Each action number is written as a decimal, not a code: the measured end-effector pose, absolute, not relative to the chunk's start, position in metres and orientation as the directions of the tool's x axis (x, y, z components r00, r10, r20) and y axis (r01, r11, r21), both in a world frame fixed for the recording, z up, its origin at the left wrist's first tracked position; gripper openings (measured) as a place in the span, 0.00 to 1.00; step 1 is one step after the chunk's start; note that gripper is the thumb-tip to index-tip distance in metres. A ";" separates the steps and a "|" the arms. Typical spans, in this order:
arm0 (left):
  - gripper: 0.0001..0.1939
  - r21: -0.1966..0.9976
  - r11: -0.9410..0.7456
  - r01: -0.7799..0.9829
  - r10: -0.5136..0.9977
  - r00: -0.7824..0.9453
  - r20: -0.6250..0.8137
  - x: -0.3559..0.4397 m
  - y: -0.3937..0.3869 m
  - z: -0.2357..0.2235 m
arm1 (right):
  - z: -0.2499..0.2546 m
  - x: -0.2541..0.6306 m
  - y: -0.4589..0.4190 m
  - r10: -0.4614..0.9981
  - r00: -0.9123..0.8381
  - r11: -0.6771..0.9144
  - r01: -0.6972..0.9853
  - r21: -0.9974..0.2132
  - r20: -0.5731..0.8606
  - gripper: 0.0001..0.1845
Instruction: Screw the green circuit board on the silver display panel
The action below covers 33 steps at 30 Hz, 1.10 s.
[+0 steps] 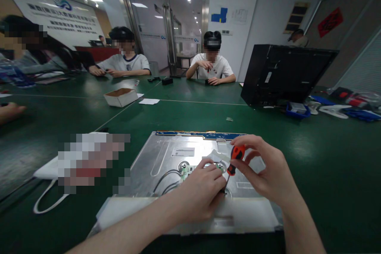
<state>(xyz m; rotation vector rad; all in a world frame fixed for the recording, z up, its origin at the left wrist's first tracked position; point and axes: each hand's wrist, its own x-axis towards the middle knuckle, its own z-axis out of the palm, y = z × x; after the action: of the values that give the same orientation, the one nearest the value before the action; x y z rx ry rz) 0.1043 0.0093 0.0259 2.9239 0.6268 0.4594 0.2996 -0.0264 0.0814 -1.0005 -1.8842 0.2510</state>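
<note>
My right hand point(264, 166) pinches the red and black handle of a screwdriver point(237, 154). The screwdriver tilts, its shaft pointing down toward the lower right part of a metal-backed display panel point(166, 147). My left hand point(205, 186) lies over the panel beside the shaft, its fingers curled together. Something dark shows at its fingertips, too small to make out, and the screwdriver's tip is hidden there. Partly covered by my left hand is a green circuit board point(186, 171) with black cables point(166, 175). A blue circuit strip point(184, 134) runs along the panel's far edge.
A white bag point(50, 168) with a strap lies to the left. Farther off are an open cardboard box point(120, 98), white paper point(149, 101) and a large black casing point(285, 73). A blue tray point(297, 110) sits beside the casing. Several people sit around the green table point(190, 111).
</note>
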 end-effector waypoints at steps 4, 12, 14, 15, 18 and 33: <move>0.01 0.170 -0.910 0.379 0.414 0.867 0.277 0.105 0.009 0.025 | 0.082 0.298 -0.028 0.743 -0.198 0.642 0.481 -0.597 0.639 0.21; 0.02 0.179 -0.915 0.362 0.401 0.869 0.290 0.105 0.011 0.024 | 0.084 0.300 -0.030 0.750 -0.231 0.648 0.446 -0.618 0.620 0.21; 0.02 0.176 -0.917 0.358 0.397 0.870 0.294 0.105 0.012 0.024 | 0.085 0.301 -0.030 0.741 -0.230 0.654 0.456 -0.603 0.630 0.21; 0.02 0.176 -0.917 0.357 0.395 0.870 0.295 0.105 0.012 0.024 | 0.086 0.301 -0.030 0.738 -0.231 0.657 0.460 -0.597 0.635 0.21; 0.01 0.174 -0.915 0.364 0.400 0.868 0.292 0.104 0.011 0.024 | 0.087 0.300 -0.030 0.734 -0.241 0.661 0.465 -0.589 0.634 0.20; 0.01 0.188 -0.911 0.368 0.408 0.873 0.268 0.104 0.011 0.024 | 0.085 0.296 -0.031 0.725 -0.228 0.675 0.423 -0.605 0.649 0.17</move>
<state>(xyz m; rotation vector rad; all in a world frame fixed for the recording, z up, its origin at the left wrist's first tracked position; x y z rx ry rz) 0.1043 0.0105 0.0245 2.9130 0.6066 0.4591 0.2964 -0.0307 0.0848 -0.9046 -1.8618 0.3690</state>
